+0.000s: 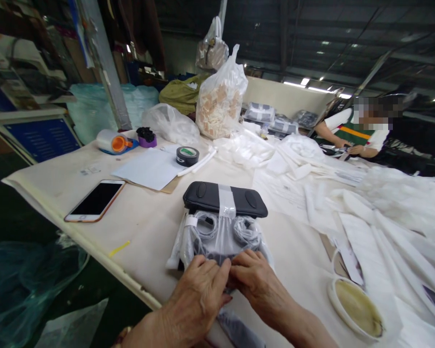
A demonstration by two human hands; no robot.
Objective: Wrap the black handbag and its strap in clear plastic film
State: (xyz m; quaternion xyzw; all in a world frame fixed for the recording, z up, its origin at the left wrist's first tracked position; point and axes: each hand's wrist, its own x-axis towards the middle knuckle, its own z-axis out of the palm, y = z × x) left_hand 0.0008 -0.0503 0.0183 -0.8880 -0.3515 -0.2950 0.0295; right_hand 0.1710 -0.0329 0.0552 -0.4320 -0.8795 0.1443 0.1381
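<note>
Your left hand (pixel 199 292) and right hand (pixel 259 280) pinch the clear film (pixel 223 241) near you, the black case (pixel 251 200) beyond already banded, this near end apparently unfinished.

6 o'clock: left hand (pixel 197 290) and right hand (pixel 257 278) hide near end of wrapped bundle (pixel 219 239); grip can't tell. Forearms (pixel 293 319) cut by bottom edge. Past 2 o'clock: co-worker's head (pixel 372 113) pixelated. 9 o'clock: blue panel (pixel 39 137) print unreadable. 4 o'clock: white sheeting (pixel 409 251) cut off.
</note>
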